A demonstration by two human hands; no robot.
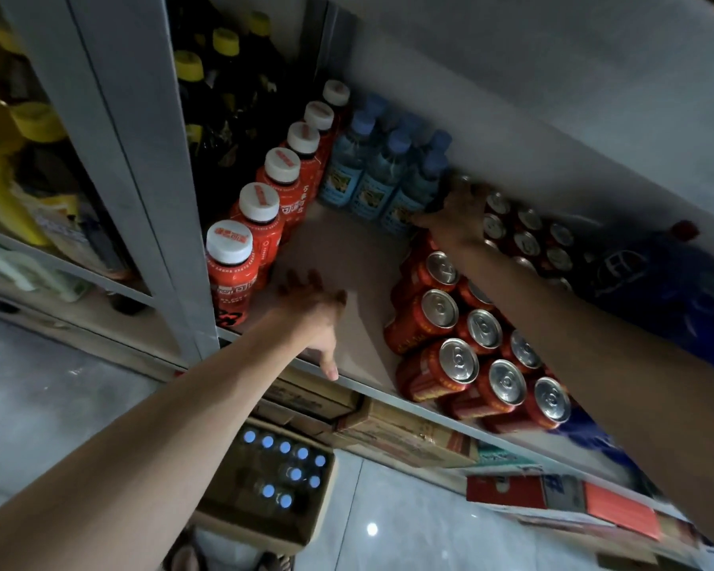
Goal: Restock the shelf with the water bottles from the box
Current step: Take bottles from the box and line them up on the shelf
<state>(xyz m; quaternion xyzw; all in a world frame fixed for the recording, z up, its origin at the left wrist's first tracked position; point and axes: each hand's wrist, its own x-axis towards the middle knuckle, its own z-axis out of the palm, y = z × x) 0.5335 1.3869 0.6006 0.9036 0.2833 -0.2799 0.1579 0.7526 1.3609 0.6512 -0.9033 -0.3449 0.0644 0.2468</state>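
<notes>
Red bottles (260, 224) line the shelf's (347, 257) left side. The left hand (316, 311) rests palm-down on bare shelf, fingers spread, empty. Below, the box (264, 484) holds blue-capped bottles. The right hand (458, 218) touches the rightmost water bottle (413, 195); its grip can't be told. Red cans (470, 340) sit right.

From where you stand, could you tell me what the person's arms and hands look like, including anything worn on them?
Both forearms are bare as far as the frame shows; no sleeve reaches them. The left hand and right hand wear no gloves, and I see no watch, ring or bracelet. The dim light blurs fine detail.
</notes>
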